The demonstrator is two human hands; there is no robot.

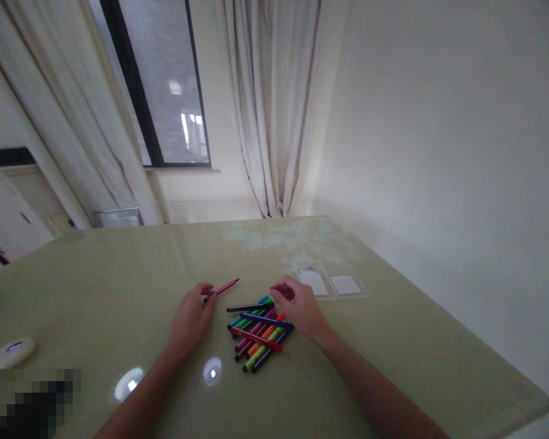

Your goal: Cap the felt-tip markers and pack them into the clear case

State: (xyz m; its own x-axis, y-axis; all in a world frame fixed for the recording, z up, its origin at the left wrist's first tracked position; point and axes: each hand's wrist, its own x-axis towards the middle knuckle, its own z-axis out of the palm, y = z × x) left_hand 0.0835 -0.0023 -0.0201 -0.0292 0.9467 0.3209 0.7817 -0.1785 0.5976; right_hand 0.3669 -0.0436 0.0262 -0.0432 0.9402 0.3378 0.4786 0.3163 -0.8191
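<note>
My left hand (193, 318) is closed around a pink felt-tip marker (223, 289), whose dark writing tip is bare and points up to the right. My right hand (302, 305) has its fingers pinched together over the far right side of the marker pile. A small pink piece shows at its fingertips; it looks like the marker's cap (272, 288). Between the hands lies a loose heap of several capped markers, with a red marker (256, 339), a dark blue marker (266, 320) and a black marker (249, 308) on top. Green, purple, orange and yellow-green ones lie beneath.
Two clear plastic holders with white paper (345, 284) lie just beyond my right hand. A pale oval mouse-like object (11, 353) sits at the left. The glossy table (119, 274) meets a white wall (462, 183) at the right; curtains (274, 110) hang behind.
</note>
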